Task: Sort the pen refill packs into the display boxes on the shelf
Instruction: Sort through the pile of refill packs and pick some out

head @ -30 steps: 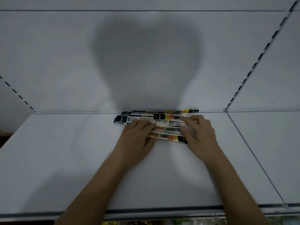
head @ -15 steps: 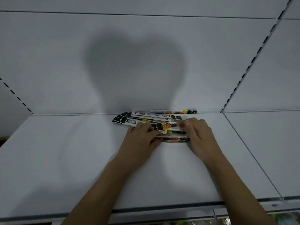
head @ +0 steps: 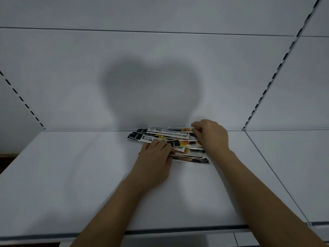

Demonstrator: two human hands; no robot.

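White metal shelf (head: 71,184) runs broad and bare from its front lip back to the wall panel (head: 160,77), where a shadow falls. The left hand (head: 153,163) presses flat, fingers together, on the fanned pen refill packs (head: 160,138) lying near the back edge. Just beyond, the right hand (head: 211,136) curls over their right ends, fingertips pinching the farthest pack.

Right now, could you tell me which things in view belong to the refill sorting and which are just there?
Part of the job:
- refill packs, fanned in a loose pile near the back of the shelf
- left hand, resting flat on the pile
- right hand, pinching packs at their right ends
- shelf

Just there:
- back panel
- slotted upright

No display boxes show.
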